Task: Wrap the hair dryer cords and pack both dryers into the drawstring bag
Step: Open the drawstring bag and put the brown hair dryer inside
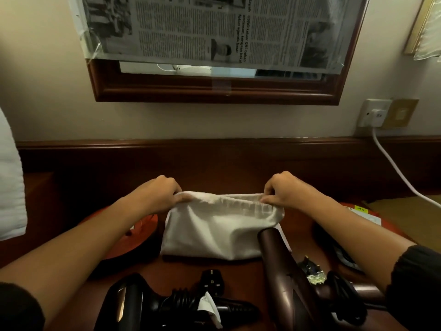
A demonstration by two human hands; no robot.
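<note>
A white drawstring bag (214, 230) lies on the wooden desk (241, 271), its gathered mouth toward the wall. My left hand (160, 194) pinches the left corner of the mouth and my right hand (284, 189) pinches the right corner. A brown hair dryer (284, 275) lies in front of the bag, its nozzle touching the bag's lower right corner; a black cord is wound round its handle (343, 295). A black hair dryer (133, 304) lies at the near left with cord coiled round its handle and a black plug (211, 281) beside it.
A framed mirror (214, 89) covered with newspaper hangs on the wall behind the desk. A wall socket (373, 113) at the right holds a white plug whose cable (401, 173) runs down to the right. An orange-red round object (140, 232) lies under my left forearm.
</note>
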